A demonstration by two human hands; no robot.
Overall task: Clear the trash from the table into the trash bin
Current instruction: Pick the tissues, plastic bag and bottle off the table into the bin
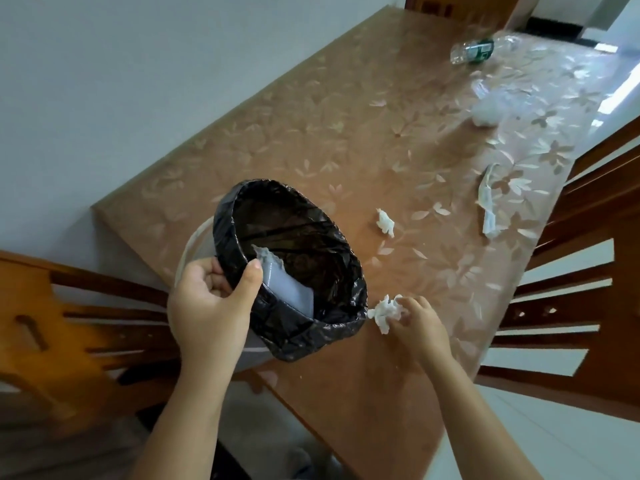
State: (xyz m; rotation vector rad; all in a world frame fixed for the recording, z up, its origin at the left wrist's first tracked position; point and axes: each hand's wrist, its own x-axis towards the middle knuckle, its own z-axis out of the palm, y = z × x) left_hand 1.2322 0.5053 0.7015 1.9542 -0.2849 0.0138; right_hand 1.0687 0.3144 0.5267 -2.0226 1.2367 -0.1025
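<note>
Our left hand (pixel 211 306) grips the bin (pixel 341 327) and our right hand (pixel 420 327) pinches a tissue (pixel 386 311) at three o'clock; a loose toss could miss.

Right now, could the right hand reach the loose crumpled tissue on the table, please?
Probably yes: bare tabletop lies between the right hand and that crumpled tissue, with the trash bin off to the side. But it pinches another tissue wad.

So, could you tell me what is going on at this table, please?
A person is clearing trash. The left hand grips the rim of the black-lined bin, held at the table's edge. The right hand pinches a tissue beside it. Another tissue, a wrapper, a bag and a bottle remain.
</note>
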